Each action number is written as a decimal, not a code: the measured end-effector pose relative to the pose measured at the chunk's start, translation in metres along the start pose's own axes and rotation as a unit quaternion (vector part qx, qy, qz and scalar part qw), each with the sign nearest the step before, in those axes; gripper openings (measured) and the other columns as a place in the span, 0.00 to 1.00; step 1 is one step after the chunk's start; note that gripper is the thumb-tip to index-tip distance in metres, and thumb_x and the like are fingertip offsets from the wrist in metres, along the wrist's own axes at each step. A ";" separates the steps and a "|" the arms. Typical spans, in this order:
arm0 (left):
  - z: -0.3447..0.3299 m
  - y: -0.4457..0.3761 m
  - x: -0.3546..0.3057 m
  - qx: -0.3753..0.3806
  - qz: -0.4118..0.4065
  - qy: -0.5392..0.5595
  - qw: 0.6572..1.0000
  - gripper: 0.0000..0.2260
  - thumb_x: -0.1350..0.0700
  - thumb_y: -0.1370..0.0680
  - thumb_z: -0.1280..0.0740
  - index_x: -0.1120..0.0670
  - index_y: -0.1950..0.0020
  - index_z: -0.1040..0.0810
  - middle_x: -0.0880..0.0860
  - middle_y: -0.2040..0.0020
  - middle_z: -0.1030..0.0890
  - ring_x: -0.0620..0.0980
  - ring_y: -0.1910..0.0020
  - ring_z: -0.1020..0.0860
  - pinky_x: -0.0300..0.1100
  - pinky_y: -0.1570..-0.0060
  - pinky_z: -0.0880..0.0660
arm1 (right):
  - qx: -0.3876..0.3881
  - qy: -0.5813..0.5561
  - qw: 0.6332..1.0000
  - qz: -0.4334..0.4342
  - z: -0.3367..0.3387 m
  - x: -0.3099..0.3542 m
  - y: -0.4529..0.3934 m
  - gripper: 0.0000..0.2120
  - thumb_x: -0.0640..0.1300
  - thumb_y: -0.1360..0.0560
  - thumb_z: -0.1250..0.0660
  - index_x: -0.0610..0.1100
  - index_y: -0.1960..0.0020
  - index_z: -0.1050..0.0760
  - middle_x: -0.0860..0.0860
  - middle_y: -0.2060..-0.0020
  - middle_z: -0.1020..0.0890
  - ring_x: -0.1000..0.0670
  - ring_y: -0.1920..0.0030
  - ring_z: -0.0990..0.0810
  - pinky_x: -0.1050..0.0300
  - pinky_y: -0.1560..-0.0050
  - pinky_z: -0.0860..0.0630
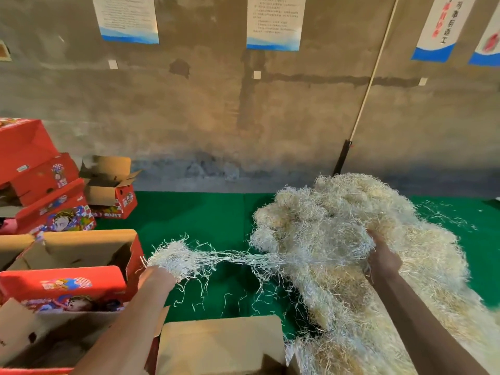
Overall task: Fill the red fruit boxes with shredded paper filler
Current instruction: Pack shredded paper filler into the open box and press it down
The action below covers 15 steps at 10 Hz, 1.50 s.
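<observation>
A big heap of pale shredded paper filler [349,226] lies on the green mat at the right. My left hand [158,274] grips a clump of shredded paper [173,255], mostly hidden under it; strands stretch from this clump back to the heap. My right hand [381,255] is dug into the heap, fingers buried in the paper. An open red fruit box [81,250] with a brown inside stands just left of my left hand. Another open red box [62,320] sits nearer at the bottom left.
More red fruit boxes [46,190] are stacked at the far left, one small open box [113,190] beside them. A brown cardboard flap [221,345] lies at the bottom centre. The green mat [200,217] ends at a concrete wall; a pole [362,109] leans there.
</observation>
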<state>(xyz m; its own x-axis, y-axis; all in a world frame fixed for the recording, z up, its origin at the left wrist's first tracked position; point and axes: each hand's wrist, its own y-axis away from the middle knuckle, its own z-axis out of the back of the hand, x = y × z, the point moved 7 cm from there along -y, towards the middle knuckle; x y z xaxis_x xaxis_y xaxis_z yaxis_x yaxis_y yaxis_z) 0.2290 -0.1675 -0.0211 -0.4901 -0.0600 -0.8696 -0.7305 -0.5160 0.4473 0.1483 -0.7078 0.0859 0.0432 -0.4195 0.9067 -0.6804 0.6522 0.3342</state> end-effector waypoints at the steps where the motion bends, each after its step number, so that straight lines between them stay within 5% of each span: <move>1: -0.041 0.008 -0.012 0.005 0.048 0.118 0.992 0.19 0.55 0.16 0.40 0.49 0.65 0.44 0.52 0.64 0.39 0.50 0.67 0.37 0.39 0.69 0.37 | -0.016 0.022 1.000 -0.003 -0.001 -0.004 -0.001 0.28 0.58 0.31 0.23 0.34 0.48 0.24 0.52 0.79 0.34 0.53 0.81 0.38 0.63 0.83 0.39; 2: -0.085 0.057 -0.026 0.089 -0.048 -0.002 0.995 0.18 0.38 0.18 0.43 0.52 0.54 0.30 0.53 0.52 0.27 0.51 0.57 0.26 0.48 0.51 0.26 | 0.021 0.035 0.999 -0.007 -0.016 -0.002 0.006 0.23 0.58 0.29 0.25 0.39 0.47 0.22 0.54 0.82 0.37 0.54 0.84 0.40 0.64 0.84 0.40; 3: -0.169 0.138 -0.034 0.351 -0.212 -0.125 0.904 0.34 0.29 0.27 0.34 0.45 0.27 0.36 0.48 0.30 0.32 0.50 0.34 0.28 0.52 0.35 0.31 | 0.053 0.039 0.998 -0.007 -0.035 -0.002 0.017 0.25 0.57 0.27 0.26 0.40 0.40 0.22 0.55 0.84 0.36 0.54 0.84 0.41 0.64 0.83 0.40; 4: -0.225 0.207 -0.009 0.472 -0.337 -0.301 0.757 0.45 0.26 0.36 0.27 0.33 0.24 0.43 0.43 0.24 0.42 0.41 0.30 0.36 0.51 0.29 0.33 | 0.075 0.050 0.996 0.002 -0.057 0.006 0.027 0.29 0.59 0.28 0.26 0.39 0.37 0.24 0.51 0.74 0.29 0.52 0.81 0.36 0.61 0.82 0.34; 5: -0.248 0.235 0.008 0.400 -0.424 -0.389 0.713 0.26 0.31 0.25 0.35 0.44 0.34 0.31 0.53 0.38 0.27 0.38 0.45 0.24 0.48 0.39 0.21 | 0.097 0.022 0.995 -0.005 -0.073 0.013 0.038 0.36 0.58 0.27 0.27 0.37 0.29 0.31 0.44 0.57 0.19 0.34 0.49 0.16 0.40 0.51 0.18; 6: -0.255 0.232 0.020 0.377 -0.412 -0.424 0.712 0.08 0.56 0.16 0.41 0.56 0.39 0.28 0.57 0.42 0.22 0.44 0.51 0.19 0.46 0.50 0.17 | 0.097 0.017 0.995 -0.017 -0.080 0.030 0.044 0.32 0.59 0.26 0.28 0.38 0.32 0.28 0.36 0.37 0.22 0.33 0.36 0.23 0.37 0.39 0.23; 7: -0.262 0.230 0.047 0.388 -0.409 -0.442 0.698 0.09 0.62 0.18 0.39 0.62 0.42 0.22 0.59 0.41 0.23 0.56 0.39 0.24 0.50 0.36 0.26 | 0.137 -0.028 0.990 -0.013 -0.097 0.067 0.050 0.25 0.58 0.25 0.30 0.41 0.37 0.24 0.41 0.41 0.17 0.43 0.50 0.15 0.51 0.55 0.18; 8: -0.268 0.216 0.070 0.350 -0.361 -0.483 0.717 0.14 0.61 0.18 0.40 0.63 0.34 0.26 0.63 0.33 0.26 0.61 0.33 0.29 0.53 0.32 0.33 | 0.171 -0.042 0.984 0.012 -0.117 0.107 0.057 0.21 0.57 0.23 0.32 0.42 0.39 0.22 0.44 0.37 0.20 0.47 0.50 0.14 0.54 0.56 0.17; 9: -0.278 0.215 0.063 0.346 -0.321 -0.510 0.720 0.26 0.58 0.19 0.36 0.55 0.22 0.37 0.55 0.22 0.37 0.55 0.24 0.39 0.51 0.23 0.47 | 0.150 0.011 0.989 0.014 -0.118 0.125 0.056 0.31 0.62 0.26 0.31 0.45 0.29 0.28 0.44 0.31 0.24 0.42 0.33 0.24 0.45 0.37 0.26; 10: -0.288 0.222 0.022 0.356 -0.292 -0.416 0.784 0.34 0.60 0.23 0.30 0.47 0.20 0.40 0.54 0.21 0.41 0.57 0.23 0.39 0.53 0.23 0.40 | 0.158 0.038 0.986 0.023 -0.110 0.123 0.063 0.41 0.64 0.28 0.29 0.45 0.23 0.36 0.44 0.27 0.29 0.42 0.30 0.29 0.46 0.40 0.29; 11: -0.277 0.210 -0.029 0.325 -0.345 -0.381 0.794 0.29 0.66 0.23 0.34 0.50 0.23 0.33 0.56 0.21 0.38 0.57 0.26 0.32 0.49 0.28 0.31 | 0.145 0.043 0.987 0.054 -0.100 0.115 0.068 0.40 0.64 0.28 0.29 0.46 0.23 0.36 0.45 0.27 0.30 0.42 0.30 0.29 0.50 0.43 0.28; 12: -0.243 0.202 -0.055 0.328 -0.378 -0.351 0.792 0.19 0.58 0.20 0.34 0.48 0.29 0.26 0.54 0.27 0.27 0.46 0.43 0.20 0.32 0.52 0.21 | 0.144 -0.001 0.988 0.060 -0.101 0.122 0.080 0.42 0.65 0.29 0.29 0.46 0.22 0.38 0.40 0.25 0.34 0.38 0.25 0.35 0.48 0.42 0.31; 13: -0.214 0.235 -0.062 0.374 -0.386 -0.217 0.815 0.23 0.33 0.21 0.41 0.38 0.28 0.31 0.39 0.36 0.22 0.41 0.39 0.23 0.38 0.40 0.24 | 0.134 -0.029 0.986 0.094 -0.109 0.148 0.100 0.41 0.63 0.29 0.28 0.45 0.24 0.38 0.44 0.40 0.20 0.45 0.46 0.20 0.52 0.49 0.31; 14: -0.214 0.267 -0.075 0.359 -0.446 -0.166 0.803 0.38 0.22 0.30 0.40 0.39 0.24 0.38 0.28 0.39 0.28 0.38 0.37 0.27 0.42 0.37 0.29 | 0.131 -0.018 0.984 0.117 -0.120 0.155 0.115 0.41 0.63 0.30 0.27 0.48 0.26 0.40 0.41 0.33 0.25 0.47 0.46 0.21 0.51 0.47 0.31; 15: -0.210 0.285 -0.069 0.291 -0.481 -0.169 0.809 0.19 0.38 0.20 0.36 0.54 0.54 0.21 0.40 0.61 0.21 0.34 0.69 0.27 0.34 0.67 0.27 | 0.142 0.016 0.986 0.090 -0.122 0.140 0.124 0.42 0.64 0.29 0.28 0.42 0.25 0.37 0.50 0.64 0.17 0.53 0.72 0.35 0.54 0.49 0.25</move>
<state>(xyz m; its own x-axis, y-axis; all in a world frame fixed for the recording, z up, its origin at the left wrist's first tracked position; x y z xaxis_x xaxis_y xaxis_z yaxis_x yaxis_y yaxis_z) 0.1546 -0.4902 0.1219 0.4087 0.4190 -0.8108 -0.9036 0.3111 -0.2947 0.1588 -0.6087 0.2859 -0.0768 -0.2910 0.9536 -0.8562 0.5093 0.0864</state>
